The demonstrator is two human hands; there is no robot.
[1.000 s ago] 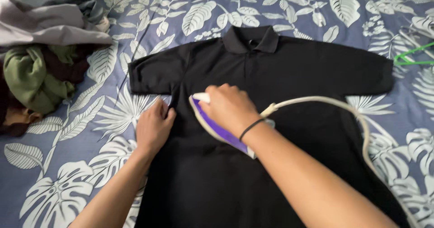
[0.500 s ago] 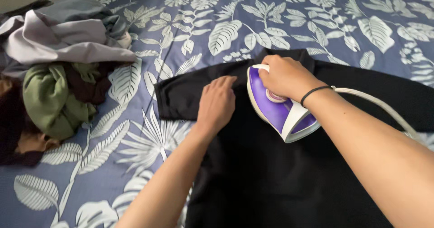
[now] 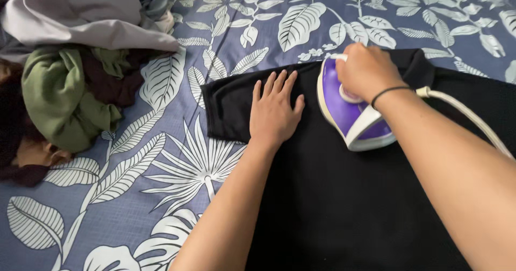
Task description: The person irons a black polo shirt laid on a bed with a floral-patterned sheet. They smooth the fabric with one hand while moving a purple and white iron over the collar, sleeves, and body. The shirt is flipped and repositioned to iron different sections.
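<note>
A blue bedsheet printed with white leaves [image 3: 177, 158] carries the black cotton shirt [image 3: 344, 206]. The left hand [image 3: 274, 112] lies open and flat on its sleeve — apparently to keep it smooth — just beside the right hand [image 3: 368, 72], clenched around the purple-and-white iron [image 3: 349, 110].

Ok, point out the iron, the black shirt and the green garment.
Iron [image 3: 344, 107], head view, purple side of body.
Black shirt [image 3: 344, 206], head view, flat front panel.
Green garment [image 3: 54, 96], head view, middle of bunched folds.
</note>
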